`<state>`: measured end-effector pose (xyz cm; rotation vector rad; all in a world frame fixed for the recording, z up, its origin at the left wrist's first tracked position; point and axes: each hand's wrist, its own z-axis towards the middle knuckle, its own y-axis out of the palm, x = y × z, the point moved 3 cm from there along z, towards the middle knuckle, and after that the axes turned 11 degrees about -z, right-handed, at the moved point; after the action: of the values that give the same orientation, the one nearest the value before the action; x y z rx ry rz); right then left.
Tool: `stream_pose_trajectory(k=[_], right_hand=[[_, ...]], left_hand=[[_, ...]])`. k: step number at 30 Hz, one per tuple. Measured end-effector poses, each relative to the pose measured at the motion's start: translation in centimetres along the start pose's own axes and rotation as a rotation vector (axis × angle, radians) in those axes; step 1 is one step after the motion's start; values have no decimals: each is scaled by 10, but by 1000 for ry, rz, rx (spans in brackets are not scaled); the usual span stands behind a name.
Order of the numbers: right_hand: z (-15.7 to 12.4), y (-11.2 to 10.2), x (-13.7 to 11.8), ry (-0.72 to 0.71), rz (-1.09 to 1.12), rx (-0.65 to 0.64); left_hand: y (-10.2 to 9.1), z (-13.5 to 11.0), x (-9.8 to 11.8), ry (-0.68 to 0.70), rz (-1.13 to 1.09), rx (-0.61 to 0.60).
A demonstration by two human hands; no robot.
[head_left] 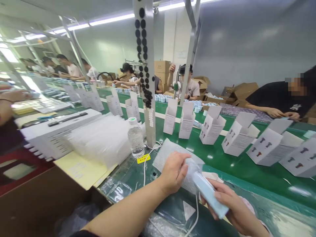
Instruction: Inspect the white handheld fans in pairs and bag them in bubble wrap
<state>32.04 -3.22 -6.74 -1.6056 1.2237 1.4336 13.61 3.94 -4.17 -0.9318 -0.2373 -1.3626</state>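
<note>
Close up, a long light-blue tool (pixel 207 192) sits in the right hand (pixel 233 204), fingers wrapped round it. At its far end, the left hand (pixel 172 172) pinches a cloudy bag (pixel 161 157). Open white boxes (pixel 186 122) stand beyond.

Light-blue handle, slim, held tilted, near end lower right. Far end meets a translucent plastic bag (pixel 164 152); inside or behind, unclear.

The item (pixel 209 192) lies in the right hand (pixel 228 199), right of the bottle (pixel 136 140), before cartons (pixel 211 128) on the belt (pixel 197 151).
</note>
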Motion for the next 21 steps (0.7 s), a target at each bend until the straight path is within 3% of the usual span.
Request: stream_pose_trajectory(k=[3,7,10,16,21], right_hand=[[-9,-10,2,22,49,11],[-15,-8,-2,63,75,47],[-18,-4,-6,65,88,67],[-31,-13,-15,-63,195,-23],[-24,-16,-15,-166,267,63]], left_hand=[[0,5,-26,-227,-23,-10],[7,10,-63,-424,72,-184],[11,6,-77,-525,152,-295],[12,-2,-71,-460,278,-542],[4,11,-50,-392,414,-527]])
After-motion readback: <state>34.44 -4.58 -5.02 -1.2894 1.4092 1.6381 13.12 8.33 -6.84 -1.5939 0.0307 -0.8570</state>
